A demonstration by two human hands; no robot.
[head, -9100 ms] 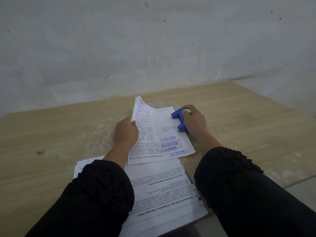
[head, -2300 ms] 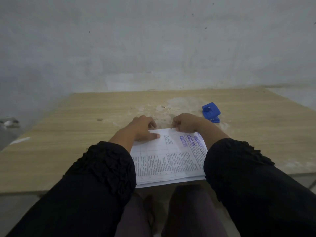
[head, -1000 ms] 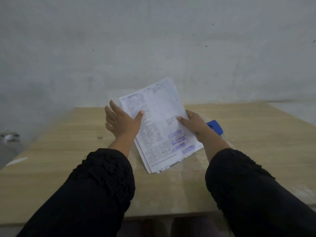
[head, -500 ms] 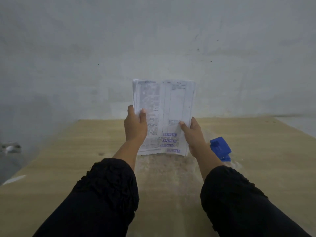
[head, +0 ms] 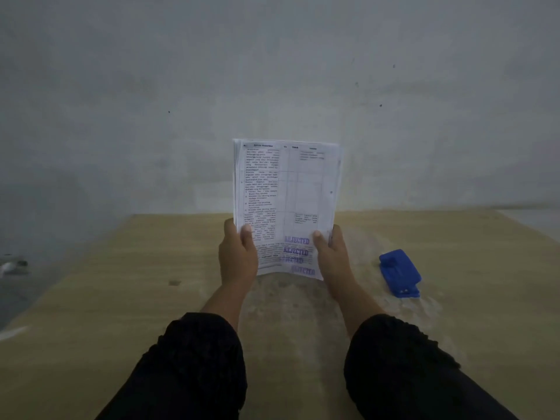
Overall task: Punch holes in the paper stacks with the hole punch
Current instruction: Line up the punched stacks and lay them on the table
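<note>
A stack of printed paper (head: 285, 192) with purple "REJECTED" stamps near its bottom stands upright in front of me, above the wooden table (head: 121, 298). My left hand (head: 238, 256) grips its lower left edge, thumb on the front. My right hand (head: 331, 256) grips the lower right edge the same way. The blue hole punch (head: 399, 272) lies on the table to the right of my right hand, apart from it and untouched.
A grey wall (head: 272, 71) stands close behind the table's far edge. Pale dusty patches mark the tabletop under the paper. A small blurred object (head: 13, 265) lies off the table at the far left.
The paper stack has gone from tilted and low to upright and higher. Both hands have slid to its lower corners. The hole punch has stayed on the table.
</note>
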